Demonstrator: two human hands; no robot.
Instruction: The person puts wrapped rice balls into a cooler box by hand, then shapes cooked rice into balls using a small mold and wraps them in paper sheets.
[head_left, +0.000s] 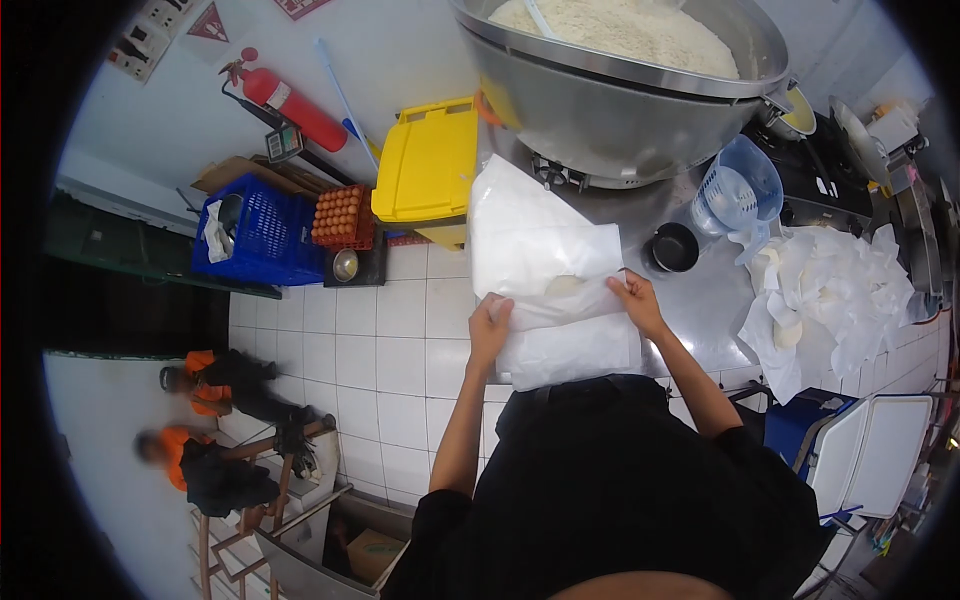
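Observation:
White paper sheets (545, 235) lie at the left end of the steel table (715, 290). My left hand (490, 328) pinches the left edge of a folded sheet, and my right hand (638, 300) pinches its right edge. Between my hands a pale lump (565, 285) shows partly at the fold; the paper covers the rest. More white paper (570, 352) hangs over the table's front edge against my body. A black cup (674, 248) stands to the right of my right hand.
A large steel bowl (620, 115) of flour stands at the back. Right are a blue jug (750, 185) and crumpled paper (835, 285). A yellow bin (425, 165), egg trays (342, 215) and a blue crate (262, 235) are left. Two people (215, 470) are at lower left.

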